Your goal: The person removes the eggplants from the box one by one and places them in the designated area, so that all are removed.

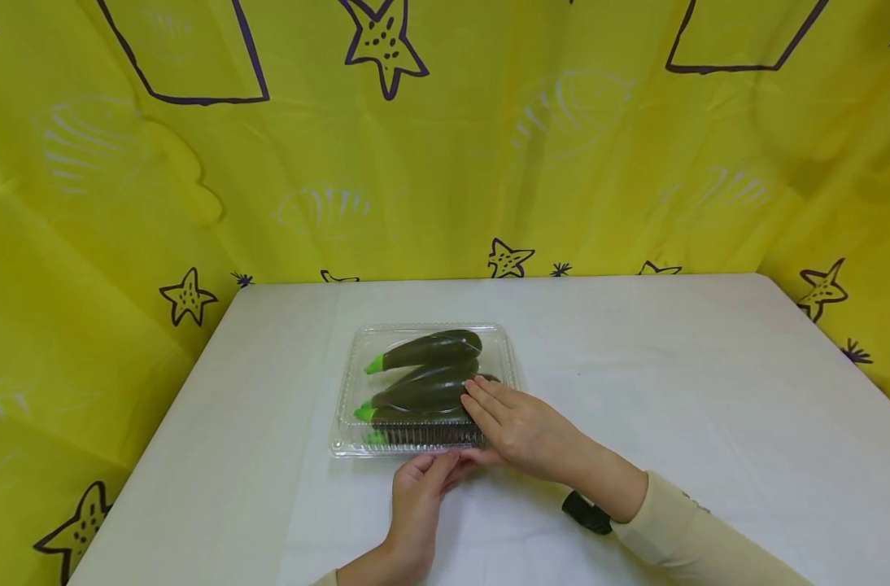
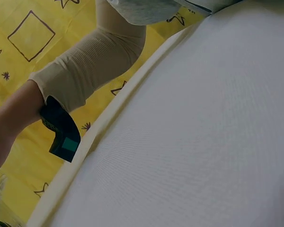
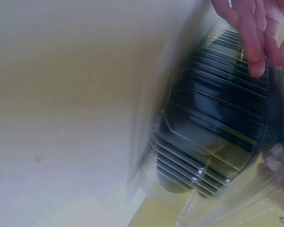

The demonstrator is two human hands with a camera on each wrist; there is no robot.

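A clear plastic clamshell container [image 1: 507, 342] with a ribbed front wall sits on the white table, its lid down. Inside lie several dark eggplants [image 1: 430, 350] with bright green stem ends pointing left. My left hand [image 1: 419, 496] is at the container's front edge, thumb and curled fingers pinching the rim. On the lid's front right part rests my right hand [image 1: 525, 427], fingers straight and together, its thumb down near the left hand's fingertips. The right wrist view shows the ribbed container wall [image 3: 213, 109] close up, slightly blurred, with fingers [image 3: 248, 28] at its upper right.
The white table [image 1: 679, 366] extends to both sides and behind the container. A yellow curtain [image 1: 445, 163] with starfish drawings hangs around its back and sides. A black wrist device [image 1: 586, 513] sits under the right forearm, close over the table.
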